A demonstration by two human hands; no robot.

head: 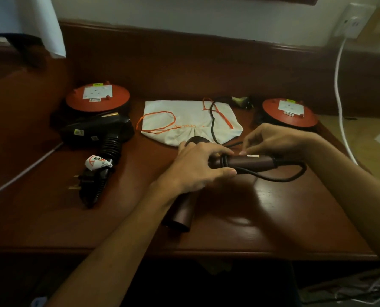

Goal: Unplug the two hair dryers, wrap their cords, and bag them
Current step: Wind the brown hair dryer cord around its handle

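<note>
- Head view: brown wooden surface [273, 218] against a wall, both forearms reaching in from below
- Left hand [198, 167] grips the maroon dryer [251, 161] where handle meets barrel; fingers curled round it, thumb on the near side
- Dryer lies on the surface near the middle: handle points right, barrel runs toward the near edge under the left wrist
- Black cord [279, 177] leaves the handle's right end, loops back left along the near side of the handle, and is wound round the handle beside the left fingers
- Right hand [271, 140] sits over the top of the handle, fingertips pinching the cord at the wound turns
- Cord's far run passes over the bag [184, 120] toward a plug [240, 100] lying at the back; plug detail blurred
- Bag: white cloth, flat, orange drawstrings loose on top, just behind the dryer
- Black dryer [98, 131] at left, folded, cord bundled, its plug [89, 180] lying free on the surface
- Red reel [97, 98] behind the black dryer; second red reel [289, 111] at right back, both with a white socket plate on top
- White cable [339, 85] hangs from a wall socket [354, 23] at upper right
- White lampshade [40, 23] at upper left
</note>
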